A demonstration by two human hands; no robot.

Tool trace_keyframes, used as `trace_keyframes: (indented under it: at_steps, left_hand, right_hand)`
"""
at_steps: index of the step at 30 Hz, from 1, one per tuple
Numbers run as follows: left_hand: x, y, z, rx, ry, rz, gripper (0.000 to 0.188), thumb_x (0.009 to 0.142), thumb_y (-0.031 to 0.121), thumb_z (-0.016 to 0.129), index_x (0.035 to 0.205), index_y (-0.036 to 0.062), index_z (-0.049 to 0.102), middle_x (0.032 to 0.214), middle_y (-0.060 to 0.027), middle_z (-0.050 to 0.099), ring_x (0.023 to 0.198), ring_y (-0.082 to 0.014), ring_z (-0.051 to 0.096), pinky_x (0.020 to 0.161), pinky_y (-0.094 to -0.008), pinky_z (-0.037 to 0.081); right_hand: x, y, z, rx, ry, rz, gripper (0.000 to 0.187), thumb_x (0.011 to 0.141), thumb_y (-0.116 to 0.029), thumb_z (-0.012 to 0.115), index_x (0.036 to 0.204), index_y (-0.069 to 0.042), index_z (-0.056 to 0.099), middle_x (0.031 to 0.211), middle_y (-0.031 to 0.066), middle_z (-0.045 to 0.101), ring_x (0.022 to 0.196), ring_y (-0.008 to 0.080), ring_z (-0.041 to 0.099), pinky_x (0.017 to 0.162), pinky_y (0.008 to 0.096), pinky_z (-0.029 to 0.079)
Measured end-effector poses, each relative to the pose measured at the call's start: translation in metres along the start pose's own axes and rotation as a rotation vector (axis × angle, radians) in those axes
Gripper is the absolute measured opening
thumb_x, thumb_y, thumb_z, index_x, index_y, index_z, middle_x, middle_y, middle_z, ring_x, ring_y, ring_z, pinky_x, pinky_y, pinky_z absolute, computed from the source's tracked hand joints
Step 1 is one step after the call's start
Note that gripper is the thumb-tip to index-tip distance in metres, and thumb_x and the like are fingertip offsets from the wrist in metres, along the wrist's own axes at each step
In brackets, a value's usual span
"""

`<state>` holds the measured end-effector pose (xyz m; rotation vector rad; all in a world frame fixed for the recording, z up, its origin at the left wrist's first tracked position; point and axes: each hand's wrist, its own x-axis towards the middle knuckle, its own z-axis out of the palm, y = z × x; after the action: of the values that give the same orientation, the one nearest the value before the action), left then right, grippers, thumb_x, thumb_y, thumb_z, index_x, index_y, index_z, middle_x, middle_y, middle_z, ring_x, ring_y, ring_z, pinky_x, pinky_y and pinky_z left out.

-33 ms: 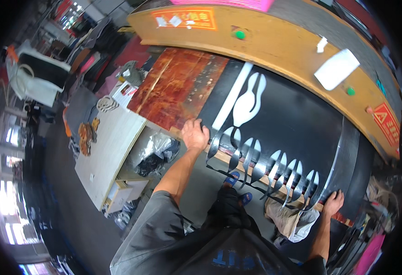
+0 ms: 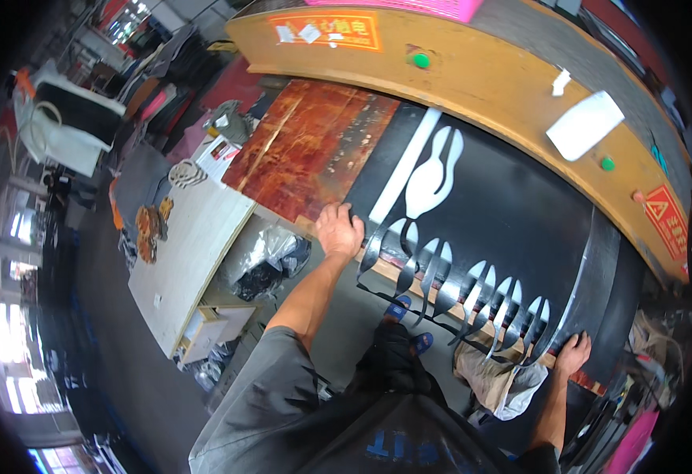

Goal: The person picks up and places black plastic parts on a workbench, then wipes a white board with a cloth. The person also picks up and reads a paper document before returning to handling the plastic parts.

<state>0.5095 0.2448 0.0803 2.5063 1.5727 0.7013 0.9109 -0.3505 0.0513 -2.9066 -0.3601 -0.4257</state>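
Observation:
A black sheet [image 2: 520, 205] lies over a reddish-brown board [image 2: 306, 150]. It has pale cut-out openings, among them a large looped shape [image 2: 426, 188] and a long straight slot [image 2: 404, 166]. Along the near edge its cut outlines form thin curved black strips [image 2: 446, 299], which droop past the board's edge. My left hand [image 2: 338, 231] grips the near left corner of the sheet, fingers bent over it. At the near right edge my right hand [image 2: 573, 353] has hold of the sheet, fingers curled. The undersides of both hands are hidden.
A yellow machine beam [image 2: 488, 79] with green buttons crosses behind the sheet. On it are warning labels and a white piece [image 2: 585, 125]. At left stands a pale table [image 2: 184, 237] with rolls and brown pieces. A bag [image 2: 488, 371] sits below the board's near edge.

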Motion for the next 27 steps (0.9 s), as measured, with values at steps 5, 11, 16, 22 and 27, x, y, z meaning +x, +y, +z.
trace_keyframes:
  at_steps: [5,11,16,22,27]
  left_hand:
    - [0.001,0.001,-0.003,-0.01,-0.016,-0.019,0.041,0.083,0.03,0.065,0.119,0.0116,0.067,0.129,-0.0118,0.059,0.128,-0.0316,0.05,0.108,-0.0477,0.037]
    - [0.002,-0.006,-0.001,0.029,0.12,0.136,0.037,0.076,0.033,0.068,0.105,0.0104,0.075,0.108,-0.0152,0.071,0.106,-0.0354,0.064,0.094,-0.0512,0.049]
    - [0.005,-0.009,0.0,0.124,-0.09,0.2,0.044,0.086,0.033,0.069,0.125,0.0112,0.071,0.121,-0.0113,0.071,0.11,-0.0316,0.066,0.093,-0.0486,0.053]
    - [0.018,-0.048,0.03,0.097,0.622,0.904,0.029,0.094,0.033,0.073,0.092,0.0047,0.067,0.084,-0.0093,0.068,0.071,-0.0264,0.064,0.064,-0.0353,0.053]
    - [0.048,-0.074,0.016,-0.209,-0.009,0.729,0.045,0.094,0.041,0.07,0.111,-0.0002,0.068,0.103,-0.017,0.072,0.09,-0.0344,0.069,0.08,-0.043,0.057]
  right_hand:
    - [0.004,0.002,0.001,-0.038,-0.042,0.019,0.049,0.103,-0.035,0.051,0.139,-0.003,0.06,0.144,0.0221,0.054,0.137,0.0385,0.047,0.116,0.0458,0.034]
    - [-0.004,-0.037,-0.071,0.31,-0.125,0.131,0.043,0.096,-0.035,0.064,0.125,-0.004,0.07,0.133,0.0191,0.066,0.126,0.0344,0.061,0.11,0.0414,0.045]
    - [-0.158,-0.047,-0.088,0.426,0.293,0.365,0.021,0.09,-0.015,0.058,0.103,-0.007,0.072,0.099,0.0161,0.071,0.093,0.0333,0.068,0.084,0.044,0.054]
    - [-0.531,-0.077,-0.039,0.425,-0.624,0.69,0.032,0.092,-0.03,0.056,0.094,-0.002,0.07,0.093,0.0256,0.069,0.09,0.0463,0.065,0.081,0.054,0.052]
    - [-0.824,-0.142,-0.067,0.266,-0.995,0.427,0.029,0.088,-0.032,0.06,0.084,-0.008,0.077,0.085,0.0161,0.072,0.085,0.0367,0.07,0.074,0.05,0.055]
